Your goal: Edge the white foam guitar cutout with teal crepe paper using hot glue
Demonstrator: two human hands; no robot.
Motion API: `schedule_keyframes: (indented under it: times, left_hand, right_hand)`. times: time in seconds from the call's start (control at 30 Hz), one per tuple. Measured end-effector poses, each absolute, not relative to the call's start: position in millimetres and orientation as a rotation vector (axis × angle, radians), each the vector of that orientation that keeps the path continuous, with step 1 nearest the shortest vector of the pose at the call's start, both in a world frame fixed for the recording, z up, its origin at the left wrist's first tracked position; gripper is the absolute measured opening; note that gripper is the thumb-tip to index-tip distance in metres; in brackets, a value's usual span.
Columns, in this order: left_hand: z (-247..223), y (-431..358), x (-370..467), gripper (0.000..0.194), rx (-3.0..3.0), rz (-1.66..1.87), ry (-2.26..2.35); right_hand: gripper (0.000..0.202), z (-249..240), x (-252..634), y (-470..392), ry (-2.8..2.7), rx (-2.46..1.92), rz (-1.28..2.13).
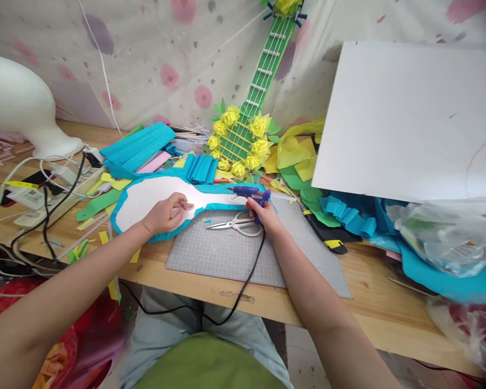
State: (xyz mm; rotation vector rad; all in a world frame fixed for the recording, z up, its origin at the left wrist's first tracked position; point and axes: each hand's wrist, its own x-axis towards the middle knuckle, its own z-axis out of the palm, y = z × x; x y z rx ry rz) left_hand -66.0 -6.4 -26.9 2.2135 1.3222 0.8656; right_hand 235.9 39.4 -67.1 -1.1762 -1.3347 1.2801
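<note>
A white guitar-shaped cutout (pixel 146 197) with blue crepe paper (pixel 117 216) folded over its edge lies flat, its neck pointing right. My left hand (pixel 170 212) rests over the lower side of its body, close to where the neck begins. The fingers are curled closed, and whatever may be between them is hidden. Gripped in my right hand (pixel 263 212) is a blue glue gun (pixel 249 192), held above the neck with its nozzle to the left. Scissors (pixel 230 224) with pale handles lie just below the neck, near my right hand.
A grey cutting mat (pixel 227 259) lies under the scissors. Behind stands a green paper guitar (pixel 263 81) with yellow flowers. A white board (pixel 405 119) leans at right above a black-and-yellow tool (pixel 328 235). Cables and a power strip (pixel 65 200) crowd the left. The glue gun's black cord (pixel 251 275) drops over the table edge.
</note>
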Motion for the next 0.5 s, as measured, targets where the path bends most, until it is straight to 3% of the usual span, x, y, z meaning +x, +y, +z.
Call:
schedule_keyframes:
  times: [0.33,0.5]
  left_hand:
    - [-21,25,-71,0.022,1.718,1.130,1.829]
    - [-4,27,-60,0.034,1.679,1.111,1.939]
  right_hand:
    - [0.041,-71,237,41,-1.343,-1.131,1.285]
    - [0.041,-67,238,39,-1.334,-1.135,1.294]
